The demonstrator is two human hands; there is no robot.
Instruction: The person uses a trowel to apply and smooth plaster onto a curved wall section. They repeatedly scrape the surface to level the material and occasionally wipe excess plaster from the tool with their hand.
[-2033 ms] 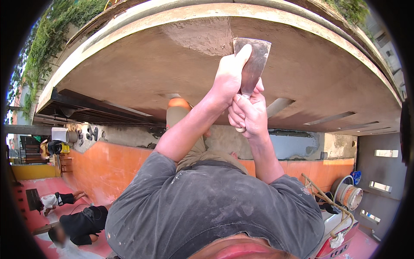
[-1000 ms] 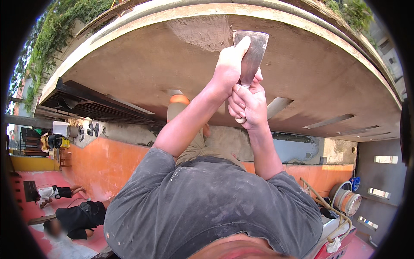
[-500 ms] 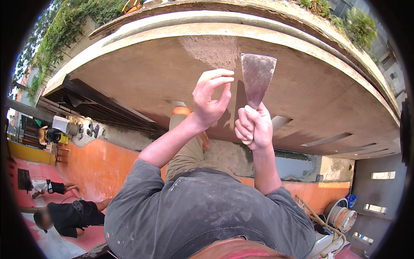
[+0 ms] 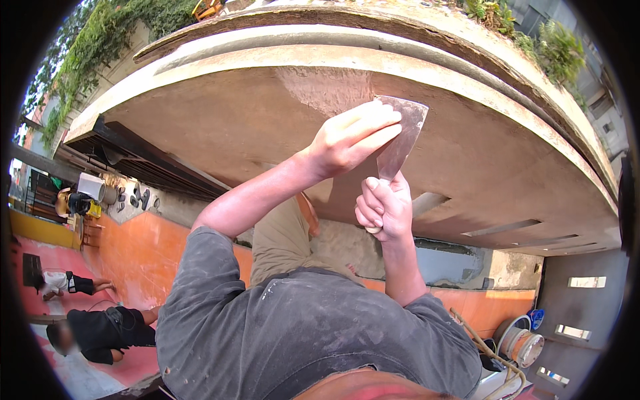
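Orange floor (image 4: 150, 243), pink wall (image 4: 139, 363), green foliage (image 4: 100, 48)

Scraper (image 4: 401, 147) held above the centre

The right hand (image 4: 385, 205) grips the handle (image 4: 374, 230); the left hand (image 4: 345, 141) lays its fingers over the left edge of the blade (image 4: 410, 127). A brown wall (image 4: 493, 157) spans the frame behind, with a paler patch (image 4: 323, 88) at top centre. Greenery (image 4: 97, 60) fills the upper left; a person in black (image 4: 97, 331) is at lower left, a bucket (image 4: 527, 348) at lower right.
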